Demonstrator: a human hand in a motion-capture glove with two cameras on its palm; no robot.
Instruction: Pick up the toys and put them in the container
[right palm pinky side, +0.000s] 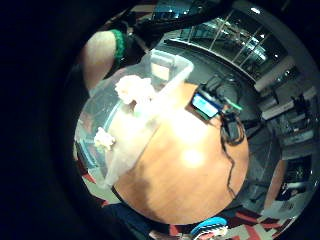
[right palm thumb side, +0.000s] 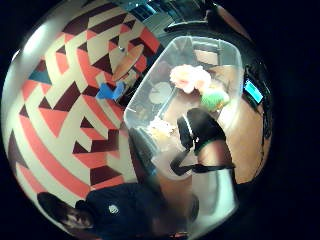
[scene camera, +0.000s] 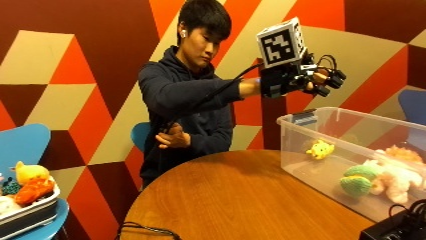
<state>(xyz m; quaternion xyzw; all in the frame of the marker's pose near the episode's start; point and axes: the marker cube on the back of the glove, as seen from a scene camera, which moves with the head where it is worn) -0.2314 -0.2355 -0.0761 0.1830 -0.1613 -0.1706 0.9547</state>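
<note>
1. A round, glossy wooden table (scene camera: 233, 200) is standing in a room whose wall is painted with red, orange, maroon and cream triangles; the floor carpet (right palm thumb side: 65, 100) is carrying the same pattern.
2. A clear rectangular plastic container (scene camera: 313, 155) is sitting on the table's far side, beside a small black device with a lit blue screen (right palm pinky side: 206, 105).
3. The black-gloved right hand (scene camera: 299, 75) is hanging in the air above the container's near end, fingers relaxed and gripping nothing.
4. A small yellow plush toy (scene camera: 320, 149) is showing through the container's wall, partway down.
5. A green crocheted ball toy (scene camera: 359, 181) and a pale pink fuzzy plush toy (scene camera: 398, 177) are lying together on the container's floor.
6. A white tray of further soft toys (scene camera: 26, 200) is resting on a blue chair (scene camera: 26, 150) well apart from the table.
</note>
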